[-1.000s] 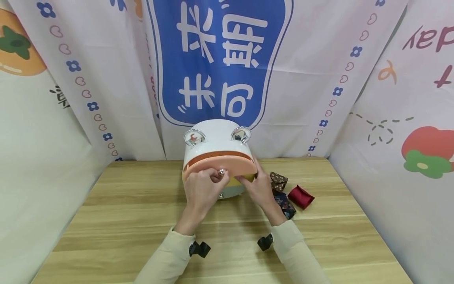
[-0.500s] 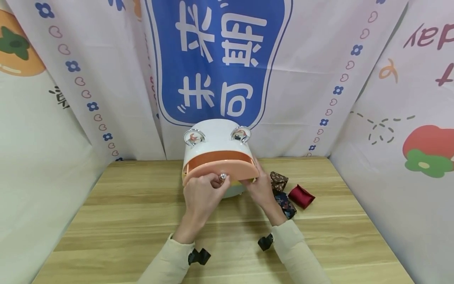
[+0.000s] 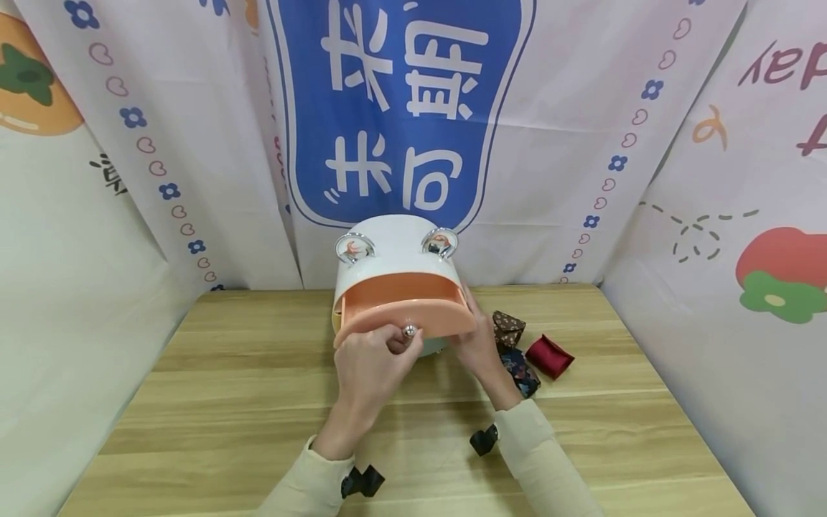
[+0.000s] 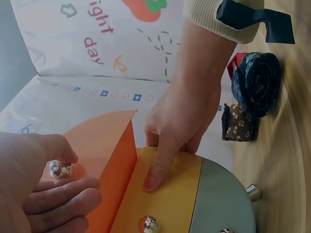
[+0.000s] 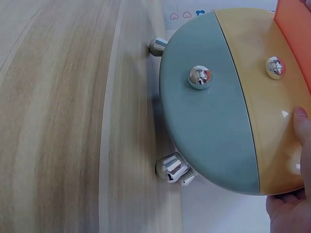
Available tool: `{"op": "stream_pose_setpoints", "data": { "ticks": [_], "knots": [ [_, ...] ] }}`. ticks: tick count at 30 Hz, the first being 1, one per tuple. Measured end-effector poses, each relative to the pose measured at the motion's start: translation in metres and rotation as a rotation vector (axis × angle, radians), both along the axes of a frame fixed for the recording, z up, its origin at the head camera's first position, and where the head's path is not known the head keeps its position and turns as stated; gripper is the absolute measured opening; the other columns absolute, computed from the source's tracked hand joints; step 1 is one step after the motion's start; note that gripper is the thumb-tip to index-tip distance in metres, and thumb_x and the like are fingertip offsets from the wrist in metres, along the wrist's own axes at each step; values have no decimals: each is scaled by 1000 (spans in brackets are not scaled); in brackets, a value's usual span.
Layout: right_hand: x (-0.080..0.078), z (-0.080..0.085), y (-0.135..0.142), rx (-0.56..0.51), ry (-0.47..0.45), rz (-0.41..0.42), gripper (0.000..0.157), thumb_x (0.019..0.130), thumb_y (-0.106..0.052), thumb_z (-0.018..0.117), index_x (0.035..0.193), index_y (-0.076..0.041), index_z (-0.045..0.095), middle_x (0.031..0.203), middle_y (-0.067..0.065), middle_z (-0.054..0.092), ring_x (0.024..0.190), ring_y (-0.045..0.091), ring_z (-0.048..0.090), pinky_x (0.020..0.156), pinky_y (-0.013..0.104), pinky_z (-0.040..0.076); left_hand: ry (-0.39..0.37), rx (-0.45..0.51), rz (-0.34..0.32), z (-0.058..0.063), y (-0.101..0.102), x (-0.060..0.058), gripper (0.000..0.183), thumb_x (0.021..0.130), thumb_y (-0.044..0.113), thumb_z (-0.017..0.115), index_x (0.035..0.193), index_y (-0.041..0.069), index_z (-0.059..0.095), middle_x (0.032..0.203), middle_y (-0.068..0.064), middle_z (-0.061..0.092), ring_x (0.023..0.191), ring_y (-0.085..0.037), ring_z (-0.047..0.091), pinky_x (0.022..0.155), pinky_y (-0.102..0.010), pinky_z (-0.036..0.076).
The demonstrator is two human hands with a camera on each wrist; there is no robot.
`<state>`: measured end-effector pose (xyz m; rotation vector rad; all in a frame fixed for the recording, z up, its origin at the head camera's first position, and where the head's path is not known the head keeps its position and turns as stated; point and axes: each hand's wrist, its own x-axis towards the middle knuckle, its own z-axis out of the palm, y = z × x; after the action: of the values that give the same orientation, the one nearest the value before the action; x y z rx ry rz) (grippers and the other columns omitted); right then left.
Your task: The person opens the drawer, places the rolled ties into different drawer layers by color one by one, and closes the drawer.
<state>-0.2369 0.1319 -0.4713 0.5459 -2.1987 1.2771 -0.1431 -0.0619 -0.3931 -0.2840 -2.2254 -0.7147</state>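
A small white cabinet (image 3: 400,262) with two shiny eye-like ovals on top stands at the back of the table. Its top orange drawer (image 3: 381,316) is pulled out, and the part of its inside that shows is bare orange. My left hand (image 3: 370,366) pinches that drawer's round silver knob (image 3: 409,331) between thumb and fingers. Gripping the cabinet's right side, my right hand (image 3: 477,348) lays its thumb on the yellow drawer front (image 4: 177,187), its other fingers partly hidden behind the edge. Below, the green drawer front (image 5: 209,126) is flush with the yellow one.
Right of the cabinet lie a brown floral fabric pouch (image 3: 508,330), a dark blue patterned fabric roll (image 3: 520,373) and a red satin one (image 3: 550,357). Short silver feet (image 5: 172,167) hold the cabinet off the wooden table (image 3: 245,388). A printed cloth (image 3: 549,143) hangs close behind.
The orange drawer has slid out toward me with my left hand on its knob, widening the gap above its front. My right hand has stayed at the cabinet's side.
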Motion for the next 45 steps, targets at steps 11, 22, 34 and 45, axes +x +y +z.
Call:
{"op": "stream_pose_setpoints", "data": {
  "ticks": [11,22,34,45],
  "knots": [
    [-1,-2,2,15,80,10,84,80,11,66,159,3,39,138,29,66,120,44,70,99,55,56,-3,-37,30,2,3,12,33,85,39,83,60,21,69,54,9,65,44,-5,51,45,-23,37],
    [0,5,2,34,19,-54,78,81,11,63,157,4,42,140,30,64,125,49,65,102,58,55,18,-43,33,1,6,19,31,83,40,83,61,22,71,56,10,68,44,-5,55,45,-23,38],
    [3,7,4,16,9,-41,74,86,-3,65,156,6,43,138,30,65,122,50,66,100,61,55,38,-40,36,-1,8,24,29,82,39,84,62,23,71,56,11,69,44,-5,58,44,-24,39],
    [3,9,10,87,-10,0,74,88,-6,65,157,5,41,138,30,65,117,49,69,95,61,56,40,-44,45,-9,6,26,30,81,39,85,60,24,69,55,12,67,45,-5,58,44,-25,41]
  ]
}}
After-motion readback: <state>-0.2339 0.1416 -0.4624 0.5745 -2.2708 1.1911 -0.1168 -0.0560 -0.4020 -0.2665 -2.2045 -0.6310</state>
